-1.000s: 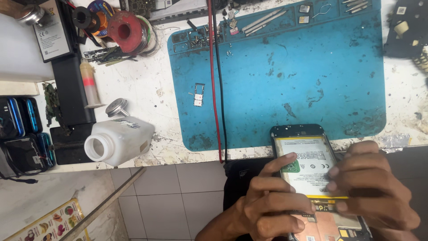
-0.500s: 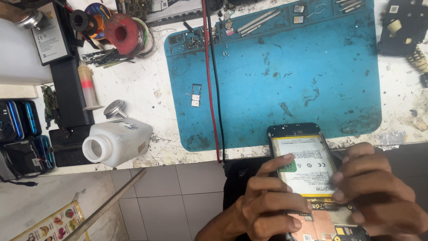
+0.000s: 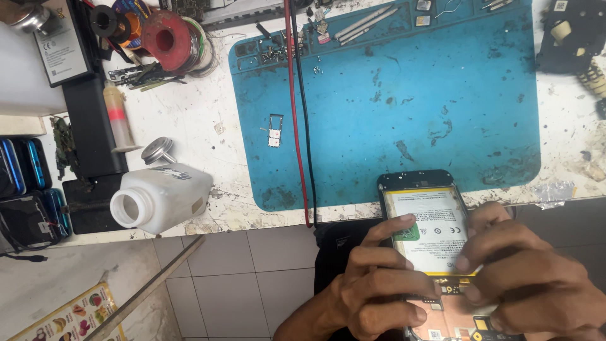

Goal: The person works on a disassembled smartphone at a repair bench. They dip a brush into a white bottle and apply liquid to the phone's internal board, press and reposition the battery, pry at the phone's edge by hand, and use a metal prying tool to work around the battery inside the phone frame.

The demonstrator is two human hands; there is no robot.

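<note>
Head camera is looking down at an opened smartphone (image 3: 435,252) with its back cover off, which both hands are holding over the near edge of the desk (image 3: 208,136); its upper end is lying on the lower rim of the blue work mat (image 3: 410,101) and its lower end is hanging past the edge. The left hand (image 3: 372,287) is gripping the phone's left side, its fingers (image 3: 394,227) curling over onto the pale battery (image 3: 432,224) near a small green sticker. The right hand (image 3: 530,278) is closing around the right side, fingertips pressing at the battery's lower right corner. Below the battery, a copper-coloured board area is showing between the two hands.

On the mat's left part a small metal card tray (image 3: 274,131) is lying by itself, just left of a red cable (image 3: 293,113) and a black cable (image 3: 304,120) that are running down across the mat and over the desk edge. Metal tweezers (image 3: 365,23) are resting at the mat's top. Left of the mat, a white plastic bottle (image 3: 163,197) is lying on its side with its mouth open, a round metal cap (image 3: 155,150) just above it. A red spool (image 3: 167,39) is sitting near the far left corner, and dark-blue phones (image 3: 22,165) are stacked at the left edge.
</note>
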